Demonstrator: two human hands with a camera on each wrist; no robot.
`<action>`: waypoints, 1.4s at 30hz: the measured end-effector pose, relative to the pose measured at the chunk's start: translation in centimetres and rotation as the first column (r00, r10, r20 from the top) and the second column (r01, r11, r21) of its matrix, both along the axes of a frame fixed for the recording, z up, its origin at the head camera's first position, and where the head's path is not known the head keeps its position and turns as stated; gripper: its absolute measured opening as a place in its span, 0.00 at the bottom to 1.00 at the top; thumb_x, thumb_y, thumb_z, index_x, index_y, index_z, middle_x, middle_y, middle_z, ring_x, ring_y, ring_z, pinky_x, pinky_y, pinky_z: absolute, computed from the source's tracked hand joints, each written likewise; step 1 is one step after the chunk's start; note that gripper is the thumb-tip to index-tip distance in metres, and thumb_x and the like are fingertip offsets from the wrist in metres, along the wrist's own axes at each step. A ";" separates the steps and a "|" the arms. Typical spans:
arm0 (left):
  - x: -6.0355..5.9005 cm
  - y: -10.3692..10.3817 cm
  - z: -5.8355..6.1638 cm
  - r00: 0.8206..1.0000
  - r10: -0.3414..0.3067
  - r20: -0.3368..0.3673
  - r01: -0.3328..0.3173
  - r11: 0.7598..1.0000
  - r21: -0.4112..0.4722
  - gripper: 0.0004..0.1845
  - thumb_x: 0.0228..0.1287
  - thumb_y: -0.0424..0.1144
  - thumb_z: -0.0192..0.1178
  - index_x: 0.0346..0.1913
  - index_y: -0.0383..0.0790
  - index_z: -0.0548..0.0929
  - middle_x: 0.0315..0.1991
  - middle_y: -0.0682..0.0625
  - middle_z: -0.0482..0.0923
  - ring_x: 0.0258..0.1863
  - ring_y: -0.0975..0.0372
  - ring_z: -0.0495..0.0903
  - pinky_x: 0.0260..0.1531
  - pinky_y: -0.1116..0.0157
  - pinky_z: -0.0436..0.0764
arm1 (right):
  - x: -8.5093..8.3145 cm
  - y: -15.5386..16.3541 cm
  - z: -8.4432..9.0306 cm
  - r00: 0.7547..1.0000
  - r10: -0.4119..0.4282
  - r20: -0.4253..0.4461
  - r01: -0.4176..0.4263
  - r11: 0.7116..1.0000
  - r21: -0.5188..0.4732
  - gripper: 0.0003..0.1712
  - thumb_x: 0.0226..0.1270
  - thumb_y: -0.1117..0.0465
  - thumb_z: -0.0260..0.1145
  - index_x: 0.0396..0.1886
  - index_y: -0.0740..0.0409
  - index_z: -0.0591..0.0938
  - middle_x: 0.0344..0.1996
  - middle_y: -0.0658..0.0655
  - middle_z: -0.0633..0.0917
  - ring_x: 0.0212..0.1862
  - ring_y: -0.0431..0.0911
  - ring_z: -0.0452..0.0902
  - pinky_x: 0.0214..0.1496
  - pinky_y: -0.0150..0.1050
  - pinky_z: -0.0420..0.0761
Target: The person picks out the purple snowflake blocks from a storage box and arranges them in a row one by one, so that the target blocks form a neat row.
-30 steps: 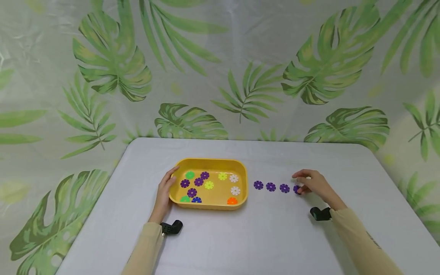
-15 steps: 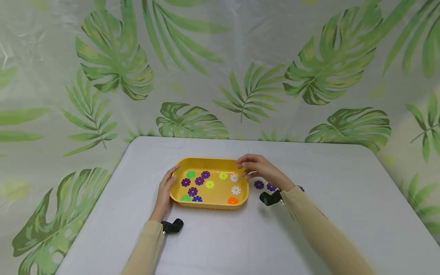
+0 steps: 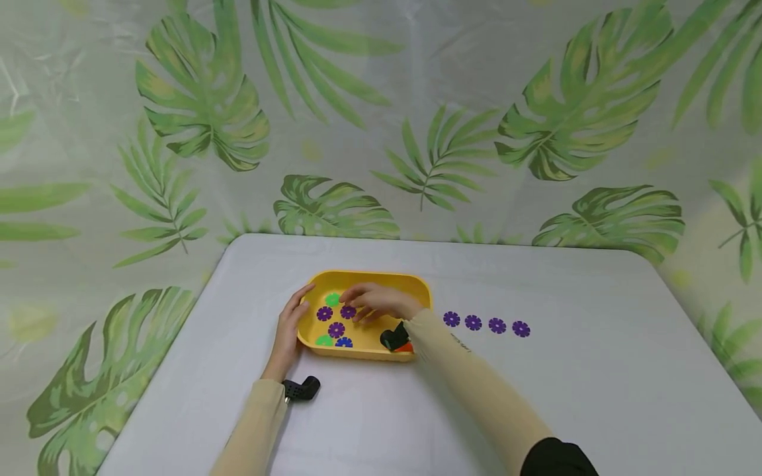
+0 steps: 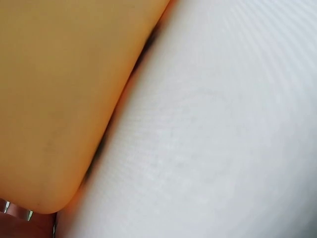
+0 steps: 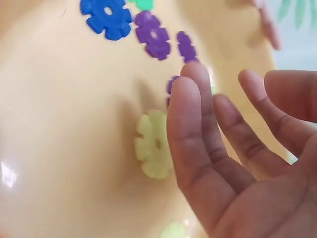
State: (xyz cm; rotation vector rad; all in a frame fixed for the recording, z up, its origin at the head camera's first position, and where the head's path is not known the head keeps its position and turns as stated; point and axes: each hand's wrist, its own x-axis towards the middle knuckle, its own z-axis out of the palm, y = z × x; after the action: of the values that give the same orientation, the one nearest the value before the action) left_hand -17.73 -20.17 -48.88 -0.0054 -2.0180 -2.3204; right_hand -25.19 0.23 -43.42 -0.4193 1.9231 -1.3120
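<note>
A yellow tray [image 3: 387, 275] on the white table holds several flower-shaped discs: purple [image 3: 336, 329], green [image 3: 332, 299], blue [image 3: 343, 342] and orange. My left hand [image 3: 292, 320] rests with straight fingers against the tray's left rim. My right hand [image 3: 364, 303] reaches into the tray with its fingers spread above the purple discs, holding nothing. In the right wrist view that right hand [image 5: 233, 114] hovers over a pale yellow disc [image 5: 153, 144], with a blue disc [image 5: 106, 17] and purple discs [image 5: 153, 34] beyond. The left wrist view shows only the tray wall [image 4: 59, 99] and the table [image 4: 223, 139].
A row of purple discs [image 3: 473, 322] lies on the table [image 3: 595, 370] to the right of the tray, ending at the rightmost purple disc [image 3: 520, 328]. A leaf-patterned sheet [image 3: 381, 119] hangs behind the table. Black wrist cameras [image 3: 300, 389] sit at both wrists.
My right hand left the right end of the purple row and swept left into the tray, now over its left half. My left hand stayed on the tray's rim.
</note>
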 end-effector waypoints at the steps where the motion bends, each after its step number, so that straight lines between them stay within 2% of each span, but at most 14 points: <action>1: 0.1 0.1 0.3 1.000 -0.001 0.000 0.001 1.000 0.002 0.21 0.77 0.35 0.40 0.69 0.39 0.66 0.72 0.49 0.56 0.71 0.58 0.54 0.69 0.60 0.54 | -0.1 -0.4 -0.2 1.000 -0.006 0.003 0.006 1.000 0.008 0.19 0.73 0.68 0.50 0.60 0.67 0.74 0.55 0.64 0.76 0.41 0.54 0.79 0.48 0.44 0.82; 5: 0.6 0.3 1.4 1.000 -0.006 -0.002 0.006 1.000 -0.016 0.22 0.76 0.33 0.39 0.70 0.34 0.64 0.73 0.45 0.55 0.71 0.56 0.53 0.70 0.58 0.53 | -0.3 -1.6 -0.8 0.999 -0.030 0.027 0.030 1.000 0.007 0.19 0.71 0.71 0.49 0.59 0.70 0.73 0.52 0.64 0.77 0.38 0.52 0.78 0.49 0.44 0.82; 8: 0.6 0.4 1.6 1.000 -0.008 0.009 0.008 1.000 -0.024 0.22 0.76 0.33 0.39 0.70 0.34 0.64 0.73 0.46 0.55 0.71 0.57 0.53 0.70 0.59 0.53 | -0.4 -1.9 -0.9 0.999 -0.042 0.027 0.041 0.999 0.016 0.19 0.70 0.73 0.48 0.58 0.72 0.73 0.48 0.65 0.78 0.37 0.51 0.77 0.48 0.43 0.82; 12: 0.6 0.5 1.6 1.000 -0.005 0.008 0.005 1.000 -0.017 0.22 0.76 0.34 0.40 0.70 0.35 0.64 0.72 0.46 0.55 0.71 0.58 0.52 0.70 0.60 0.53 | -0.6 -2.0 -1.0 0.999 -0.047 -0.023 0.048 0.999 0.021 0.16 0.67 0.75 0.51 0.53 0.73 0.76 0.38 0.65 0.81 0.31 0.48 0.78 0.43 0.41 0.84; 16: 0.6 0.6 1.6 1.000 -0.011 0.001 0.011 1.000 -0.012 0.22 0.76 0.34 0.40 0.70 0.35 0.64 0.72 0.46 0.55 0.71 0.58 0.52 0.70 0.61 0.52 | -0.8 -1.6 -1.0 0.995 -0.064 -0.081 0.066 0.998 0.019 0.13 0.67 0.75 0.53 0.49 0.71 0.78 0.29 0.62 0.82 0.24 0.45 0.77 0.34 0.37 0.84; 21: 0.6 0.6 1.7 1.000 -0.009 0.004 0.009 1.000 -0.012 0.22 0.76 0.34 0.40 0.70 0.35 0.64 0.72 0.47 0.55 0.72 0.58 0.51 0.70 0.61 0.52 | -0.7 0.1 0.3 0.989 -0.080 -0.125 0.081 0.997 0.009 0.13 0.71 0.71 0.52 0.50 0.71 0.78 0.24 0.57 0.80 0.22 0.44 0.75 0.33 0.37 0.83; 25: 0.5 0.5 1.4 1.000 -0.007 0.000 0.007 1.000 -0.006 0.22 0.76 0.33 0.40 0.70 0.34 0.64 0.72 0.46 0.55 0.72 0.58 0.51 0.70 0.61 0.51 | -0.5 2.5 1.5 0.984 -0.060 -0.165 0.057 0.998 -0.020 0.14 0.71 0.69 0.52 0.52 0.71 0.77 0.29 0.61 0.80 0.24 0.47 0.74 0.35 0.42 0.83; 30: 0.0 0.2 -0.1 1.000 0.005 -0.011 -0.004 1.000 0.010 0.21 0.77 0.35 0.41 0.69 0.38 0.67 0.72 0.49 0.57 0.71 0.60 0.52 0.70 0.63 0.52 | -0.4 6.5 2.5 0.979 -0.054 -0.197 0.048 0.998 -0.036 0.13 0.72 0.66 0.53 0.51 0.68 0.78 0.34 0.60 0.80 0.28 0.50 0.76 0.41 0.49 0.83; 35: -0.4 0.0 -1.2 0.999 0.014 -0.029 -0.014 1.000 -0.001 0.21 0.76 0.38 0.42 0.68 0.40 0.68 0.71 0.51 0.58 0.71 0.60 0.53 0.69 0.63 0.53 | -0.3 11.4 3.1 0.978 -0.100 -0.184 0.082 0.991 -0.104 0.13 0.73 0.66 0.52 0.50 0.69 0.76 0.35 0.60 0.80 0.30 0.49 0.76 0.38 0.41 0.83; 40: -0.4 0.0 -1.2 1.000 0.012 -0.029 -0.012 1.000 0.002 0.21 0.76 0.39 0.43 0.68 0.41 0.68 0.71 0.51 0.58 0.71 0.61 0.54 0.69 0.64 0.54 | 0.2 16.8 3.0 0.963 -0.167 -0.211 0.151 0.984 -0.090 0.15 0.74 0.64 0.52 0.52 0.71 0.74 0.36 0.61 0.79 0.32 0.48 0.75 0.38 0.38 0.82; 42: -0.1 0.2 -0.4 1.000 0.004 -0.015 -0.003 1.000 0.012 0.21 0.77 0.37 0.42 0.69 0.40 0.67 0.72 0.50 0.57 0.71 0.60 0.53 0.69 0.63 0.53 | 0.5 19.2 2.4 0.953 -0.202 -0.224 0.193 0.979 -0.060 0.17 0.74 0.63 0.52 0.54 0.71 0.73 0.35 0.61 0.78 0.33 0.50 0.75 0.41 0.40 0.82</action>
State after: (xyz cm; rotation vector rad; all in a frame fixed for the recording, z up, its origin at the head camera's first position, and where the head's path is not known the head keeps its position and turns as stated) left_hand -17.84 -19.96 -49.32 -0.0185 -1.9959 -2.3230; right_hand -24.67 19.47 -41.01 -0.4214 2.1812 -1.4844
